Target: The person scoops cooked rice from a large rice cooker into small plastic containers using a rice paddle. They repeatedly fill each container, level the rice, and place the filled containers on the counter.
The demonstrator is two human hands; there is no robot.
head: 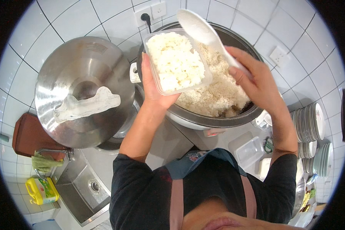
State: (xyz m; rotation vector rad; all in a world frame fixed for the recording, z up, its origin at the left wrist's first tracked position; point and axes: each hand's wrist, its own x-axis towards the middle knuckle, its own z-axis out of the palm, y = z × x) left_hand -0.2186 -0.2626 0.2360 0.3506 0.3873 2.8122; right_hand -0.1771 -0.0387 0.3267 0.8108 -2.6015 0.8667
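My left hand [158,89] holds a clear plastic container [208,77] from below and along its left side. White cooked rice [176,63] fills the container, which is tilted over the left part of a large rice cooker [201,122]. In my right hand [254,76] is a white rice paddle [199,27], gripped by its handle. Its blade is raised beside the container's upper right corner, with no large lump of rice on it. More cooked rice [218,95] lies inside the cooker, and a dark patch of the pot shows at the lower right.
A big steel lid [83,69] with a white patch stands at left. Below it are a brown tray [31,135], a steel sink [77,184] and a yellow jug [41,191]. Stacked plates [307,122] and an empty clear container [248,152] stand at right.
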